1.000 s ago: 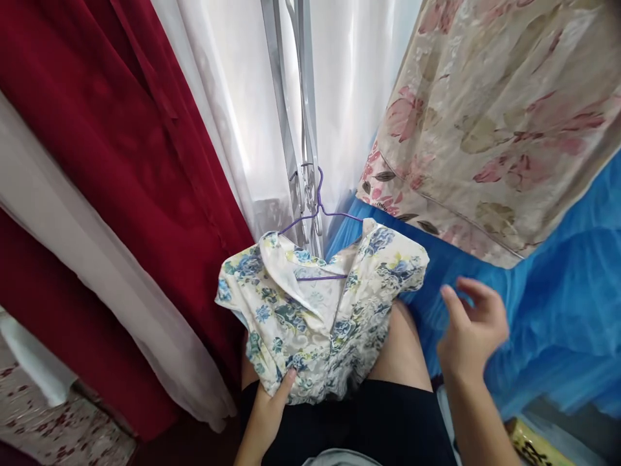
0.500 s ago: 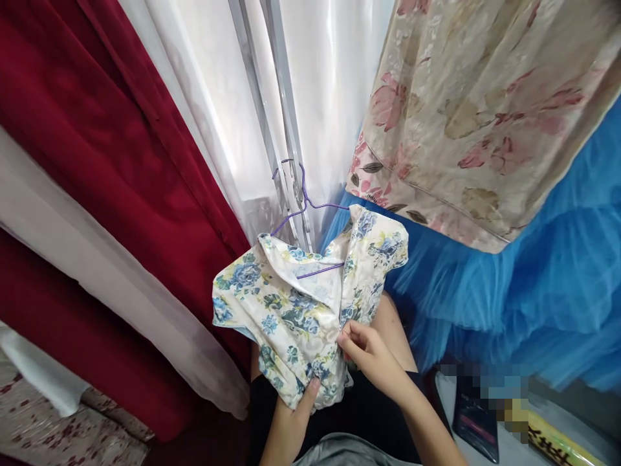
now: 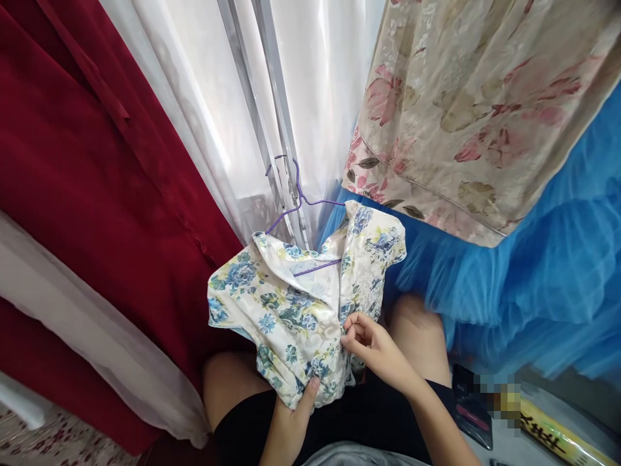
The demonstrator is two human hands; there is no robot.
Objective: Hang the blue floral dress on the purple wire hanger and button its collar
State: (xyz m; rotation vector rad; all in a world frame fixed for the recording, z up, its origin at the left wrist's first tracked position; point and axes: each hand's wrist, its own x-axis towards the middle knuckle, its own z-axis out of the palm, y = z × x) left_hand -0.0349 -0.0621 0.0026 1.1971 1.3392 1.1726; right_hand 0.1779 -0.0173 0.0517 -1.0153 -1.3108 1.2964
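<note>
A short-sleeved floral blouse (image 3: 286, 310), white with blue and green flowers, hangs on a purple wire hanger (image 3: 301, 195) above my lap. Its front is parted in a V at the neck. My left hand (image 3: 294, 414) grips the lower hem, thumb on top and the other fingers hidden beneath the cloth. At the lower end of the front opening, my right hand (image 3: 369, 343) has thumb and index finger pinched together against the edge. Whatever small thing lies between those fingertips is too small to make out.
A metal stand (image 3: 272, 116) holds the hanger's hook. Red drapes (image 3: 111, 194) hang on the left, a beige floral garment (image 3: 466, 129) and blue tulle (image 3: 533, 285) on the right. A dark flat item (image 3: 470, 404) and a yellow packet (image 3: 557, 433) lie at lower right.
The view has shifted slightly and my knees are farther apart. My right hand has edged a little right along the blouse's opening; my left keeps its hold on the hem.
</note>
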